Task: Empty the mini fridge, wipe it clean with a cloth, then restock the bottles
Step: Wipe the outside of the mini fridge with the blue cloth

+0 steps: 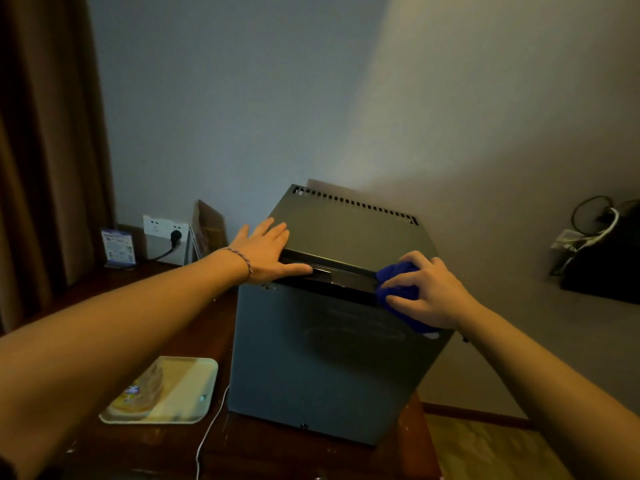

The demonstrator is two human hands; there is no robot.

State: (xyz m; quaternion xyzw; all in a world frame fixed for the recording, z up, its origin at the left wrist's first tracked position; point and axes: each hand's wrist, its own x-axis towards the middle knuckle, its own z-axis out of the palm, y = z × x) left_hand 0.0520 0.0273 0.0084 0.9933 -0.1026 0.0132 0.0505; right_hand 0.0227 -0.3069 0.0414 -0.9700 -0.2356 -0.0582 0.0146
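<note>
A dark grey mini fridge (pixel 332 358) stands on a dark wooden table (pixel 145 445), door closed and facing me. My left hand (pixel 266 251) lies flat on the front left corner of its top, fingers straight, thumb along the door's upper edge. My right hand (pixel 429 289) grips a bunched blue cloth (pixel 398 282) and presses it against the top right edge of the door. No bottles are in view.
A pale tray (pixel 194 386) holding a wrapped packet lies on the table left of the fridge. A thin white cable (pixel 207 431) runs past it. A wall socket with a black plug (pixel 175 237) and a small card stand are behind. A black bag (pixel 609 265) sits at the right.
</note>
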